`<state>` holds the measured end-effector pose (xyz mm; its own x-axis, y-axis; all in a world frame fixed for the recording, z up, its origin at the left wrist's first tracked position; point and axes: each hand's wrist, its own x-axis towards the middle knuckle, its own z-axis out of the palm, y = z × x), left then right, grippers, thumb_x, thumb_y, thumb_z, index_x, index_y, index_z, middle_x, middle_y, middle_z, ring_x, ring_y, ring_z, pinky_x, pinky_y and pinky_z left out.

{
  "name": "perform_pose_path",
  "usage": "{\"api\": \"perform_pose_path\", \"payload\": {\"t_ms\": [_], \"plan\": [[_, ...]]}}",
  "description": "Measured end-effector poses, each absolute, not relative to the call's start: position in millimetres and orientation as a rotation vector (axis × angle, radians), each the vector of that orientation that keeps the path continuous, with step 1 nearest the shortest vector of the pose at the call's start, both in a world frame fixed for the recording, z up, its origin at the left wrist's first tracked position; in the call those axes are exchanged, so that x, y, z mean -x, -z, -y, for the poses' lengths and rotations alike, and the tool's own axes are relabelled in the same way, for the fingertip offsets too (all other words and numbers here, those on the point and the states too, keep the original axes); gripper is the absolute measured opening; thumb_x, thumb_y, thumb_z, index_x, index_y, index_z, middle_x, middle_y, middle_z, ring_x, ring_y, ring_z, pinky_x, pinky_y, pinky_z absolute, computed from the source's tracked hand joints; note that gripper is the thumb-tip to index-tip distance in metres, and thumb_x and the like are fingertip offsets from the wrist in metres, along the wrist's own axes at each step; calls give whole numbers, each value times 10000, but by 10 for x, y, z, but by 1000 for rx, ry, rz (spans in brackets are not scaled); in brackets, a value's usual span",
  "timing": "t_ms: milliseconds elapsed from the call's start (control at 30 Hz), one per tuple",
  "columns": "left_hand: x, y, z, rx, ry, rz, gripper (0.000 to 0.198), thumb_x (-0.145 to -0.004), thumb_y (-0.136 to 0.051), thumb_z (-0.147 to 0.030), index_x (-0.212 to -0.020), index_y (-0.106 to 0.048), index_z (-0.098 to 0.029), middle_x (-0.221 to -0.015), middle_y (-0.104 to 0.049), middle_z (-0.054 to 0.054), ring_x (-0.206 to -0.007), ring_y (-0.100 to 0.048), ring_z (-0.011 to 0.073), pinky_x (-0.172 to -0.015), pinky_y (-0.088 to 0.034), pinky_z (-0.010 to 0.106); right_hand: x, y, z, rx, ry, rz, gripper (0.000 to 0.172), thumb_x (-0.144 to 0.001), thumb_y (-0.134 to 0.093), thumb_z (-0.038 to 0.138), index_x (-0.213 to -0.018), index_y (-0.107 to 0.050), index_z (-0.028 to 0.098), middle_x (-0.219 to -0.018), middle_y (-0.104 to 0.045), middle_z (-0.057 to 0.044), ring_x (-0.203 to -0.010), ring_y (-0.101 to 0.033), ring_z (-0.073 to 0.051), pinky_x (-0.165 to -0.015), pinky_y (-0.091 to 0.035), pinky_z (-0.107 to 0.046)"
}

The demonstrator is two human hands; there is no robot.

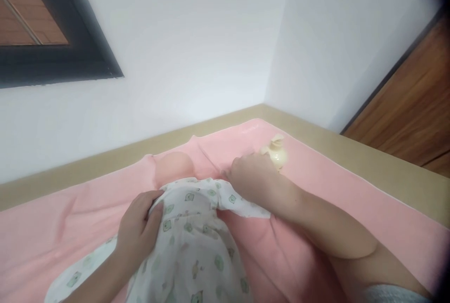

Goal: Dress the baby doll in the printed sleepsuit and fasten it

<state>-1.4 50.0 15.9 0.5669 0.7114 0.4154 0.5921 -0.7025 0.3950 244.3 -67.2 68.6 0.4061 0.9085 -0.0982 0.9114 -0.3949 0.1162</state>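
Note:
A small white long-sleeved garment (197,232) printed with green and brown animal motifs lies spread on a pink sheet (94,204). My left hand (140,223) is closed on its left shoulder side, thumb and fingers at the fabric. Just past the collar lies a smooth, rounded, skin-coloured shape (174,167); I cannot tell what it is. My right hand (253,176) is closed above the right sleeve (242,204), its wrist crossing over the sleeve. What its fingers hold, if anything, is hidden. Beyond that hand sits a shiny pale-yellow duck-like toy (279,154), partly covered by the knuckles.
The sheet is wrinkled and lies on a tan surface (351,148) that meets white walls (197,45) at a corner. A dark-framed window (94,54) is at upper left. Brown wood panelling (411,101) stands at the right.

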Motion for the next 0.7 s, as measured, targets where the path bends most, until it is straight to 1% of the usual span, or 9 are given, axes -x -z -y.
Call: {"api": "perform_pose_path", "payload": {"t_ms": [67, 167, 267, 367, 433, 567, 700], "plan": [[15, -164, -501, -2588, -837, -1086, 298, -854, -395, -389, -978, -621, -240, -942, -687, 16, -820, -622, 221, -686, -497, 325, -2414, -684, 652, -2541, 1, -1662, 300, -753, -581, 468, -571, -628, 233, -537, -554, -62, -734, -606, -271, -746, -405, -466], [14, -167, -500, -2582, -849, -1093, 301, -850, -399, -393, -972, -626, -239, -940, -688, 15, -824, -623, 223, -685, -496, 324, -2321, -753, 675, -2572, -1, -1607, 300, -761, -573, 484, -614, -640, 231, -542, -571, -65, -700, -600, -263, -716, -418, -441], [15, -162, -502, -2572, -836, -1109, 303, -855, -397, -399, -979, -622, -238, -947, -687, 15, -834, -622, 220, -697, -492, 322, -2247, -847, 796, -2545, -3, -1666, 310, -776, -556, 484, -644, -639, 215, -583, -601, -77, -689, -599, -267, -699, -417, -430], [17, -153, -505, -2565, -829, -1110, 302, -859, -395, -403, -981, -617, -239, -948, -685, 12, -833, -620, 216, -699, -487, 320, -2242, -883, 922, -2463, -36, -1832, 255, -790, -552, 437, -686, -641, 221, -650, -630, -82, -728, -600, -279, -732, -400, -446], [19, -148, -506, -2568, -827, -1105, 302, -859, -396, -403, -987, -614, -239, -951, -685, 11, -836, -620, 217, -698, -485, 319, -2258, -859, 920, -2487, -37, -1847, 218, -788, -559, 412, -707, -642, 228, -665, -631, -85, -766, -600, -292, -741, -393, -451], [22, -140, -511, -2577, -819, -1092, 300, -861, -392, -406, -991, -605, -240, -949, -683, 14, -835, -620, 218, -697, -483, 318, -2266, -754, 705, -2654, 88, -1599, 233, -785, -555, 410, -683, -648, 223, -619, -593, -89, -805, -604, -313, -718, -403, -452], [31, -115, -528, -2578, -829, -1082, 307, -856, -399, -411, -1000, -603, -232, -961, -681, 22, -847, -620, 216, -699, -485, 309, -2268, -725, 585, -2638, 175, -1465, 231, -775, -564, 402, -657, -653, 224, -607, -586, -91, -822, -604, -312, -725, -409, -452]]}}
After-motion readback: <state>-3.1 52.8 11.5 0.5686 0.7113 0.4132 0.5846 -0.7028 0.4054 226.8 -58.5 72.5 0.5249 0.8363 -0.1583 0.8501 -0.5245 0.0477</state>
